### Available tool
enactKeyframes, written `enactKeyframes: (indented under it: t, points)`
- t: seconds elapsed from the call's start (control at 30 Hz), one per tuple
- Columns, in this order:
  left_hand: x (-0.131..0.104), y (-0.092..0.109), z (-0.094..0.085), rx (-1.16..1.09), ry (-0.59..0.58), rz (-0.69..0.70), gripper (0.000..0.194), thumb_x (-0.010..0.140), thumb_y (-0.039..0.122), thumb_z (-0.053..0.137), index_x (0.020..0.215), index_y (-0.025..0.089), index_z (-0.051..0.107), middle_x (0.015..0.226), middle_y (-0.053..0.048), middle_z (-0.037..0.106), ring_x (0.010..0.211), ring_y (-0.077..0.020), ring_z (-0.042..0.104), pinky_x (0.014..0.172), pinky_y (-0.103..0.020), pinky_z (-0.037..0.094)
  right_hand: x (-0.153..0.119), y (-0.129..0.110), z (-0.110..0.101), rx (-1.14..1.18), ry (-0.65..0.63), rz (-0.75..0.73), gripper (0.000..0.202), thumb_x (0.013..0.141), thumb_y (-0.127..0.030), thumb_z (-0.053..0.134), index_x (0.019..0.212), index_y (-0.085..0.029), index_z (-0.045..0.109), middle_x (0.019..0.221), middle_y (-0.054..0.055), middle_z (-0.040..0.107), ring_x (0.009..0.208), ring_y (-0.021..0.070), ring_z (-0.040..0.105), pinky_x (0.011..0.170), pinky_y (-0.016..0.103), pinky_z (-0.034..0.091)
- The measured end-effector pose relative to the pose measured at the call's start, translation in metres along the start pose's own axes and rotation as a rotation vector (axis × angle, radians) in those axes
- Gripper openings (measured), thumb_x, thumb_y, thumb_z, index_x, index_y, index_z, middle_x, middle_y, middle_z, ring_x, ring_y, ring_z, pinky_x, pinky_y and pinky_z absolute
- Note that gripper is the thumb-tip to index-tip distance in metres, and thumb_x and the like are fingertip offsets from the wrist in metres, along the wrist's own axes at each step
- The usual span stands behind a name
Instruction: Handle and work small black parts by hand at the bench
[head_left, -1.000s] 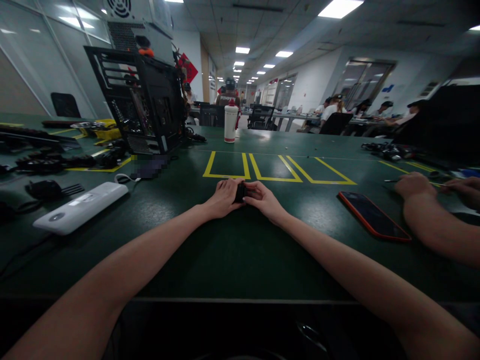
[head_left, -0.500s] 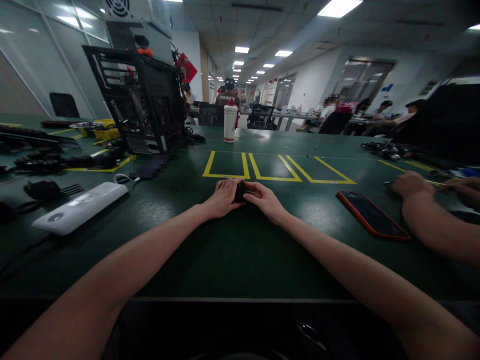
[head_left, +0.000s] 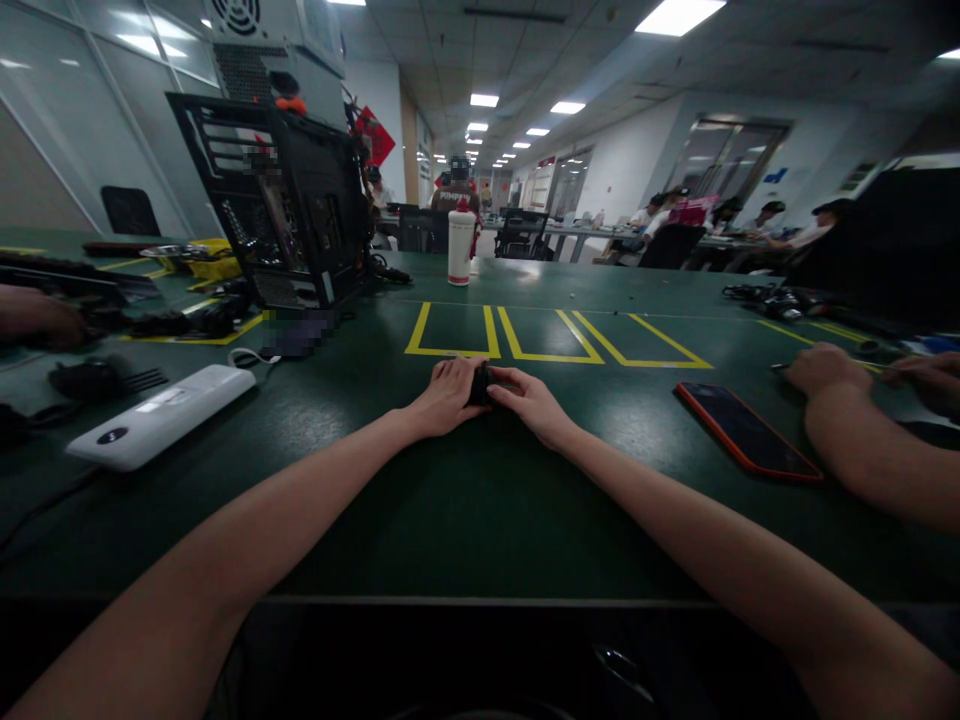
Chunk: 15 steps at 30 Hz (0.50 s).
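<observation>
A small black object (head_left: 480, 384) is between my two hands, just in front of the yellow tape outlines on the green table (head_left: 480, 500). My left hand (head_left: 448, 394) is closed round its left side, with the fingers curled over it. From the right, my right hand (head_left: 527, 402) grips it with thumb and fingertips. Most of the object is hidden by the fingers, so its exact kind cannot be made out.
A white power strip (head_left: 165, 415) and an open black computer case (head_left: 300, 205) stand left. Further back is a white bottle (head_left: 459, 245). An orange-edged phone (head_left: 746, 430) lies right, beside another person's hands (head_left: 829, 375). Another hand (head_left: 37, 315) is at far left.
Another person's hand has come into view at the far left, over the black parts. My hands have hardly moved and still hold the black object.
</observation>
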<state>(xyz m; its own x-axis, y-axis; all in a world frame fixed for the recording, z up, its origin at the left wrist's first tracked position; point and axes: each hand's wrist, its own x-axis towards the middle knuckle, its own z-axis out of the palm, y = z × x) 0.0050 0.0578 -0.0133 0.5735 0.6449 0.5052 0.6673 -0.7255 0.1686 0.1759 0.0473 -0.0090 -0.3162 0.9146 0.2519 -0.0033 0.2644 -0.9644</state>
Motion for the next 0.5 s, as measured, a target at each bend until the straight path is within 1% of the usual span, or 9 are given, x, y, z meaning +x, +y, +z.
enactKeyframes:
  t: [0.07, 0.17, 0.23, 0.3, 0.4, 0.5]
  points:
    - [-0.0002, 0.0001, -0.0003, 0.002, -0.002, 0.001, 0.059, 0.074, 0.034, 0.055, 0.122, 0.016, 0.024, 0.114, -0.013, 0.042, 0.110, -0.0278, 0.040, 0.093, -0.044, 0.029, 0.0000, 0.0004, -0.0004, 0.031, -0.026, -0.004, 0.032, 0.065, -0.020, 0.063, 0.096, -0.018, 0.054, 0.103, 0.006, 0.057, 0.096, 0.0167, 0.056, 0.093, 0.039, 0.039]
    - [0.0000, 0.0008, -0.0007, 0.015, -0.013, -0.005, 0.059, 0.074, 0.030, 0.056, 0.122, 0.016, 0.024, 0.114, -0.013, 0.042, 0.110, -0.0281, 0.040, 0.092, -0.044, 0.029, -0.0012, 0.0007, -0.0003, 0.088, -0.043, -0.032, 0.036, 0.059, -0.015, 0.068, 0.091, -0.020, 0.050, 0.101, 0.003, 0.056, 0.094, 0.0157, 0.057, 0.091, 0.039, 0.041]
    - [0.0005, 0.0015, -0.0009, 0.020, -0.019, -0.012, 0.059, 0.074, 0.030, 0.055, 0.122, 0.016, 0.024, 0.113, -0.013, 0.042, 0.109, -0.0283, 0.040, 0.092, -0.045, 0.029, -0.0021, 0.0003, 0.0000, 0.094, -0.052, -0.040, 0.038, 0.057, -0.013, 0.069, 0.089, -0.021, 0.049, 0.101, 0.002, 0.055, 0.093, 0.0150, 0.057, 0.090, 0.038, 0.041]
    - [0.0009, 0.0021, -0.0011, 0.017, -0.017, -0.015, 0.059, 0.074, 0.032, 0.055, 0.122, 0.015, 0.024, 0.113, -0.013, 0.042, 0.109, -0.0283, 0.040, 0.092, -0.045, 0.029, -0.0026, -0.0004, 0.0005, 0.086, -0.048, -0.038, 0.034, 0.061, -0.017, 0.067, 0.089, -0.021, 0.049, 0.101, 0.002, 0.054, 0.092, 0.0145, 0.057, 0.089, 0.037, 0.042]
    - [0.0011, 0.0022, -0.0011, 0.012, -0.009, -0.010, 0.060, 0.074, 0.036, 0.055, 0.121, 0.015, 0.024, 0.113, -0.013, 0.042, 0.109, -0.0282, 0.040, 0.092, -0.044, 0.029, -0.0017, -0.0005, 0.0014, 0.058, 0.001, -0.041, 0.025, 0.066, -0.024, 0.064, 0.087, -0.020, 0.051, 0.098, 0.002, 0.055, 0.090, 0.0142, 0.057, 0.088, 0.037, 0.043]
    - [0.0009, 0.0012, -0.0005, 0.023, -0.004, -0.004, 0.059, 0.075, 0.036, 0.055, 0.121, 0.015, 0.025, 0.113, -0.013, 0.043, 0.108, -0.0279, 0.041, 0.091, -0.044, 0.030, 0.0001, 0.0008, 0.0014, 0.027, 0.028, -0.049, 0.025, 0.066, -0.025, 0.063, 0.089, -0.020, 0.052, 0.095, 0.002, 0.057, 0.090, 0.0149, 0.056, 0.087, 0.038, 0.043]
